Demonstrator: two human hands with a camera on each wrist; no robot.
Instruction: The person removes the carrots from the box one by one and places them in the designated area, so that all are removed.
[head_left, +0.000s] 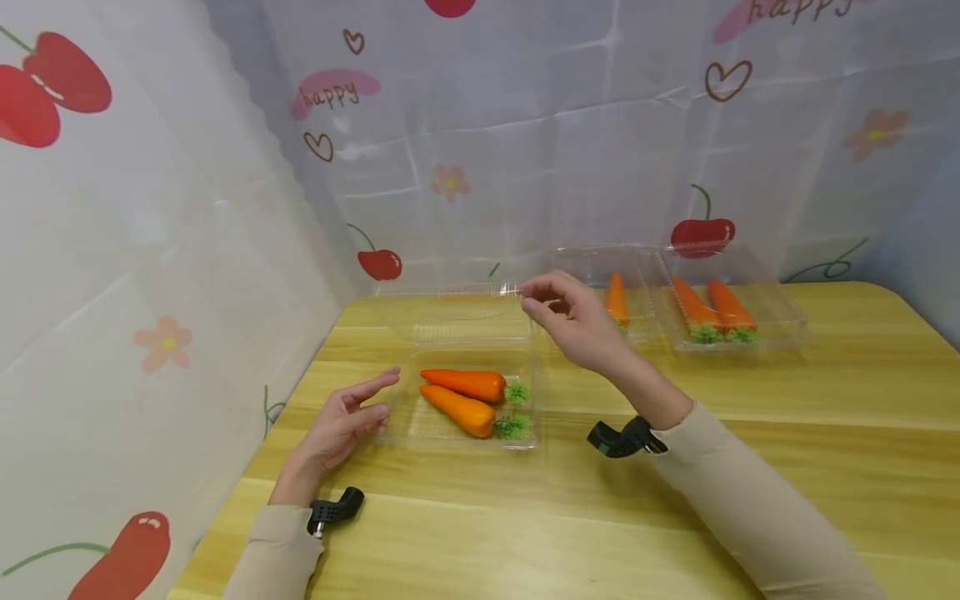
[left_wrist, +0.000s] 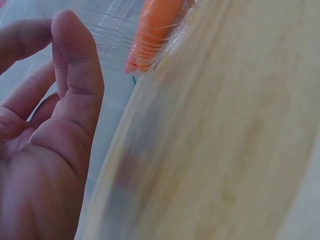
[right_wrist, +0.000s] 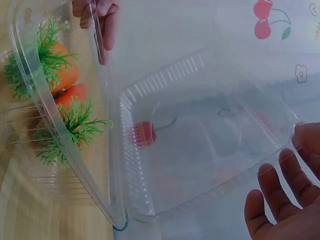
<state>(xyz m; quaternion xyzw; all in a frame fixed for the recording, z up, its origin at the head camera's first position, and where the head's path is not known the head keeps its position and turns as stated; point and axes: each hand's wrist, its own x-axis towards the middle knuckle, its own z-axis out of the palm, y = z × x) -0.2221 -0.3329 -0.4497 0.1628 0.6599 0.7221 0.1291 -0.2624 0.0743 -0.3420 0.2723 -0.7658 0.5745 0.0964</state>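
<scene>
A clear plastic clamshell box (head_left: 405,429) lies with its lid raised at the back, and two toy carrots (head_left: 459,408) with green tops rest in its base. At the lid's upper right corner, my right hand (head_left: 573,321) pinches the edge of the lid (right_wrist: 185,130) between thumb and finger. My left hand (head_left: 341,425) is at the left side of the base, index finger and thumb extended toward its wall. In the left wrist view the thumb (left_wrist: 75,65) is close to the clear plastic; whether it presses on it is hard to tell.
Behind my right hand another clear box stands with its lid up; one carrot (head_left: 617,300) shows on its left and two carrots (head_left: 712,312) on its right. A printed cloth (head_left: 510,183) hangs behind the wooden table (head_left: 480,525) and along its left side.
</scene>
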